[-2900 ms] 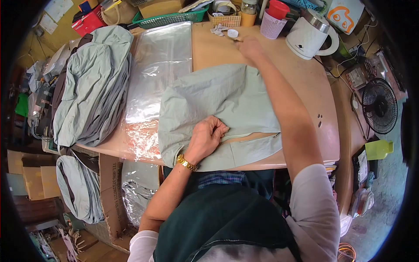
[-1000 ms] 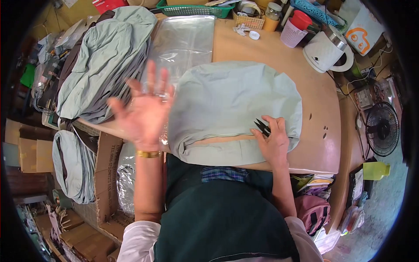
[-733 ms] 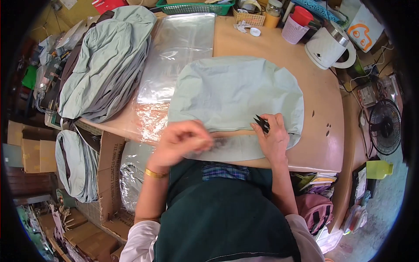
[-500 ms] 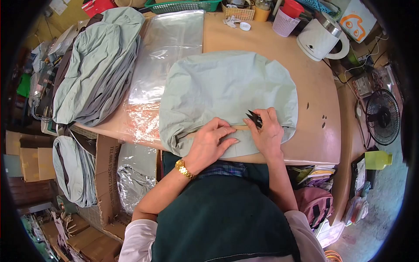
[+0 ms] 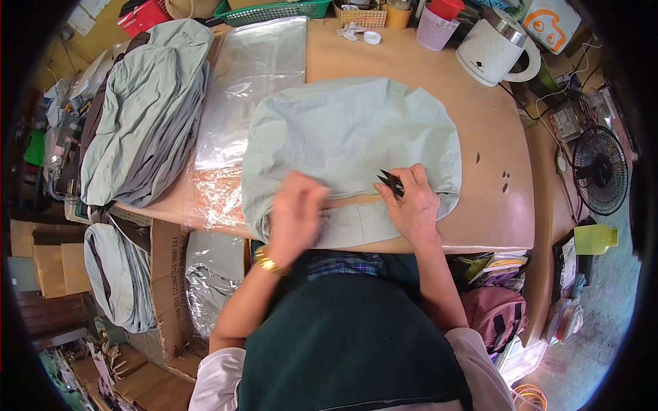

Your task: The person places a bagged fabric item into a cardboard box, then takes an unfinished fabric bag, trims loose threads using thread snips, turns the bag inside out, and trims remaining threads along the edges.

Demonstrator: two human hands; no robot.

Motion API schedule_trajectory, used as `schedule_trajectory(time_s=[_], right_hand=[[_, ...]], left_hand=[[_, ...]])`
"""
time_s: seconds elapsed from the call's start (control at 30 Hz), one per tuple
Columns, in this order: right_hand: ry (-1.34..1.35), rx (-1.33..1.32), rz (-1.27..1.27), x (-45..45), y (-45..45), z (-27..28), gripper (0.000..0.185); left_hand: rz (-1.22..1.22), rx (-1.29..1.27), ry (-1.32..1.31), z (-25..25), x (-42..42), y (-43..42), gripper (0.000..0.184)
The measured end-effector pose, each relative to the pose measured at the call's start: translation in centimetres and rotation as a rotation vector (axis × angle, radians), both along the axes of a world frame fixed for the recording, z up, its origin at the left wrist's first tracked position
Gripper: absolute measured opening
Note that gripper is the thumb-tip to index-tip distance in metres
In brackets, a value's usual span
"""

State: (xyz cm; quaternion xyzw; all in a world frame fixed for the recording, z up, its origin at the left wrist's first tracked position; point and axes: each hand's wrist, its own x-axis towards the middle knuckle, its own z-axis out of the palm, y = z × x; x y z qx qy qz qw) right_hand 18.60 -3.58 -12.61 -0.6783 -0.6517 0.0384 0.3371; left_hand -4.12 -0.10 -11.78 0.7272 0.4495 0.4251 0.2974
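A pale grey-green fabric piece, sewn into a rounded pouch-like shape, lies on the tan table in front of me. Along its near side runs a slit-like opening, with a flat seamed band below it. My right hand rests at the right part of this opening, closed around small black thread snips whose pointed blades face up and left. Over the fabric's near left part is my left hand, smeared by motion; its fingers cannot be made out. A gold watch sits on that wrist.
Clear plastic bags lie left of the fabric, beside a heap of similar fabric pieces. A white kettle and baskets line the back. Below left stands an open cardboard box; a fan is at right.
My left hand has moved left, away from the opening beside my right hand, uncovering more of the seamed band. My right hand keeps the snips at nearly the same spot on the fabric.
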Motion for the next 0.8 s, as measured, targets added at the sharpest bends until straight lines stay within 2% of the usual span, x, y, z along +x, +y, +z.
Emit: schedule_trajectory(time_s=[0.03,0.13,0.17,0.23,0.3,0.33,0.37,0.4,0.43,0.47,0.53,0.67,0.73,0.8], right_hand=[[0.01,-0.001,0.005,0.0,0.0,0.1,0.029],[0.015,0.0,0.011,0.1,-0.2,-0.1,0.029],[0.006,0.013,0.018,0.1,0.0,-0.1,0.029],[0.017,0.006,0.025,-0.1,0.1,0.0,0.029],[0.018,-0.005,0.029,0.1,0.1,0.2,0.029],[0.008,-0.01,0.024,0.1,0.1,0.1,0.028],[-0.004,-0.016,0.017,0.0,0.1,0.1,0.028],[-0.004,-0.016,0.018,-0.2,0.1,0.2,0.028],[0.002,-0.028,0.013,-0.2,0.0,0.2,0.028],[0.005,-0.04,0.008,-0.1,0.0,0.3,0.028],[-0.001,-0.021,0.011,-0.1,0.0,0.3,0.027],[0.016,0.014,0.021,0.0,0.1,0.0,0.027],[0.008,0.005,0.014,0.0,0.1,0.0,0.027],[-0.001,0.003,0.022,0.0,0.1,-0.1,0.027]], left_hand=[[0.099,0.166,0.042,-0.4,-2.9,0.4,0.011],[0.377,-0.018,-0.574,3.6,-12.0,1.3,0.015],[0.576,0.202,-0.294,5.5,-12.7,1.3,0.011],[0.767,0.426,0.003,7.2,-13.6,1.1,0.008],[0.567,0.184,-0.143,7.6,-12.5,-0.3,0.004],[0.394,0.015,-0.123,7.2,-11.7,-1.1,0.01],[0.239,-0.004,-0.119,6.4,-9.6,-1.6,0.01],[0.111,0.052,0.062,6.8,-6.7,-1.7,0.007],[0.002,-0.056,0.045,6.4,-4.0,-1.9,0.011],[-0.152,0.013,0.161,5.1,-2.2,-1.6,0.015],[-0.294,0.105,0.072,1.9,1.5,-1.6,0.017],[-0.328,0.241,0.236,-0.6,3.5,-1.2,0.013],[-0.326,0.284,0.506,-0.3,3.8,-1.7,0.008],[-0.308,0.308,0.542,0.5,4.7,-2.0,0.007]])
